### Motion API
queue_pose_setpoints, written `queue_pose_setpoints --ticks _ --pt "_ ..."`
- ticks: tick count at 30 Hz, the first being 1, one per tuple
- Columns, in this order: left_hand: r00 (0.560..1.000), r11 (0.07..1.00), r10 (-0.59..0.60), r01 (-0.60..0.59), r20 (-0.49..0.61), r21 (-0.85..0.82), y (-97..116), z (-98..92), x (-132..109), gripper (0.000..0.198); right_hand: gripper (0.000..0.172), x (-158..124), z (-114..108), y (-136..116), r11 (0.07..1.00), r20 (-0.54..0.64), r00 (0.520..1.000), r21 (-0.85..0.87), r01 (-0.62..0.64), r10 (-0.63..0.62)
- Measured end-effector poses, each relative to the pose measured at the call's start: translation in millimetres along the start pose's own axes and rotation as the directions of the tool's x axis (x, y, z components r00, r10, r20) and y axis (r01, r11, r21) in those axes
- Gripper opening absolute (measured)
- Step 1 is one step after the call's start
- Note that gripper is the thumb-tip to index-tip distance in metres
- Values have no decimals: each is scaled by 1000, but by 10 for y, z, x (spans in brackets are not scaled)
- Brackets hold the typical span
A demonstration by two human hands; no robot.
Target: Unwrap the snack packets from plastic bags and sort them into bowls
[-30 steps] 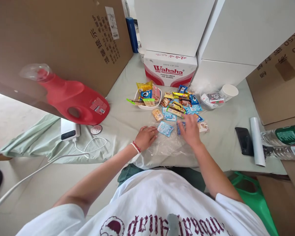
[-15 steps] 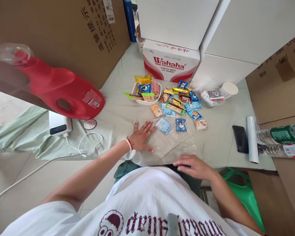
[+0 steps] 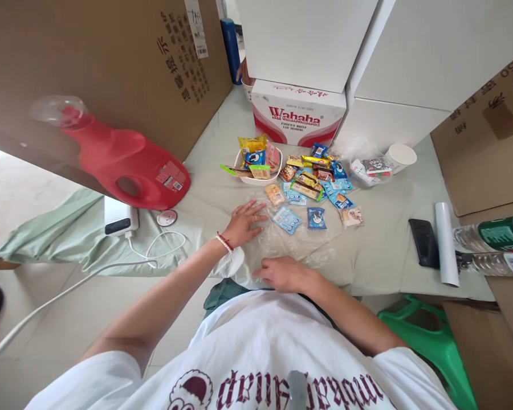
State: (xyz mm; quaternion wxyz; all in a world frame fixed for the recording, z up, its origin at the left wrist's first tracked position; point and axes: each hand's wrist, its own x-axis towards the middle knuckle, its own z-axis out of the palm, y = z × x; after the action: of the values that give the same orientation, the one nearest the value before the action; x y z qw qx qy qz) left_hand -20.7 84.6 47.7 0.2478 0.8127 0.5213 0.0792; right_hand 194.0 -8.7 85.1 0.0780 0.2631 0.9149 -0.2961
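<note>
A crinkled clear plastic bag [image 3: 301, 242] lies flat at the near side of the cloth-covered table. My left hand [image 3: 243, 223], fingers outstretched, rests open on its left edge. Lower down, my right hand [image 3: 284, 273] is at the bag's near edge with fingers curled and pointing left; what its fingertips hold, if anything, is hidden. A light-blue packet [image 3: 286, 220] and a dark-blue packet [image 3: 316, 218] lie on the bag's far part. Behind them is a pile of wrapped snacks [image 3: 312, 185], beside a white basket [image 3: 256, 181] holding more of them.
At the left stand a red detergent bottle [image 3: 141, 171] and a white power bank [image 3: 119, 216] with a cable. A Wahaha carton [image 3: 299, 117] is at the back. To the right are a plastic container [image 3: 370, 171], a paper cup [image 3: 400, 158], a phone [image 3: 424, 243], a white roll [image 3: 447, 245] and bottles [image 3: 502, 234].
My right hand has moved left from the table's edge onto the near part of the bag, its fingers now curled. My left hand has shifted slightly, with its fingers less widely spread.
</note>
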Motion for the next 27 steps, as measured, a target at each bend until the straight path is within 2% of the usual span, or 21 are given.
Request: queue_pose_setpoints --ticks 2,4,6,8,9,10,11,13,14,16,18,20,22,23,24,25,27 --pt "994 1000 -14 11 109 28 19 -25 24 64 28 -40 -62 -30 989 -93 992 113 97 -86" --pt "972 997 -21 5 232 73 34 -50 44 87 27 -165 -130 49 961 -298 952 237 145 -70" --pt "946 991 -16 -27 325 128 38 -61 57 107 30 -322 -189 212 962 -496 861 273 30 114" --pt "925 982 -7 -65 380 176 36 -55 71 119 29 -441 -226 387 960 -572 771 181 -215 280" --pt "917 978 -2 -81 398 192 34 -48 80 122 26 -469 -232 455 948 -565 769 80 -309 299" --pt "911 975 4 -96 411 201 32 -42 92 123 23 -471 -227 498 937 -532 801 -41 -347 274" --pt "908 973 12 -107 419 204 30 -40 107 125 20 -448 -210 517 934 -476 853 -157 -321 214" --pt "905 976 33 -120 424 181 21 -60 144 124 16 -338 -138 491 940 -351 936 -307 -149 34" --pt "905 980 49 -125 423 154 13 -86 164 121 17 -261 -85 458 940 -305 951 -336 -48 -60" --pt "904 988 91 -134 417 76 -10 -170 197 108 24 -93 41 387 937 -254 947 -331 108 -199" --pt "908 990 133 -141 398 -9 -31 -279 203 88 34 59 175 339 939 -245 937 -297 171 -248" --pt "937 992 130 -119 324 -51 -19 -375 167 69 39 169 288 319 952 -264 939 -268 150 -222" --pt "987 999 42 -38 157 -30 63 -416 81 50 41 237 365 309 963 -285 942 -244 111 -180" --pt "999 1000 -31 31 40 -5 137 -405 20 41 41 259 391 302 968 -293 942 -233 97 -164" --pt "990 994 -110 112 -83 18 232 -372 -52 35 41 275 410 292 972 -304 941 -221 84 -151" --pt "964 981 -180 190 -193 32 346 -318 -132 33 41 289 425 279 975 -316 939 -210 72 -137" --pt "905 958 -259 286 -338 31 595 -157 -292 35 39 317 453 248 983 -347 932 -180 45 -106"
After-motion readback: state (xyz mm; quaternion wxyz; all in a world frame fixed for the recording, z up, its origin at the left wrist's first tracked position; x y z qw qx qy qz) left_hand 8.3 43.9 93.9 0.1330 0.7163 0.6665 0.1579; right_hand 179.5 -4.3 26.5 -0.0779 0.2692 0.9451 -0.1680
